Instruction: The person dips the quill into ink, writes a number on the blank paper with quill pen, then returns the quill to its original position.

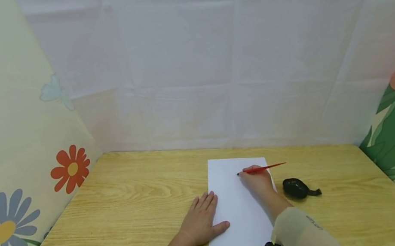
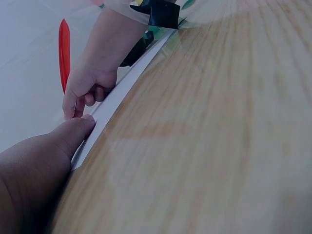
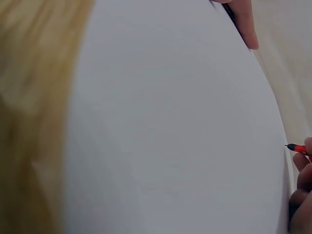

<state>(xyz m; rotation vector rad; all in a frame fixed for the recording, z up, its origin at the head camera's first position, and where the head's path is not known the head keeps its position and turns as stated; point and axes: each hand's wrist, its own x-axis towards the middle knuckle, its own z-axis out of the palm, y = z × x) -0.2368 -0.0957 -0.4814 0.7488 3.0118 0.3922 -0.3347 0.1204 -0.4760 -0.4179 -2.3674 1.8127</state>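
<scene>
Pen [image 1: 269,166] sits pinched in right hand [image 1: 259,183]; outstretched left hand [image 1: 200,221] touches paper [image 1: 238,209].

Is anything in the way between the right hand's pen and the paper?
Nothing visible stands between the red pen in the right hand and the white paper. The left hand rests at the paper's left edge, away from the pen's tip.

paper [image 1: 238,216], black object [image 1: 295,188] on table [image 1: 132,199]
</scene>
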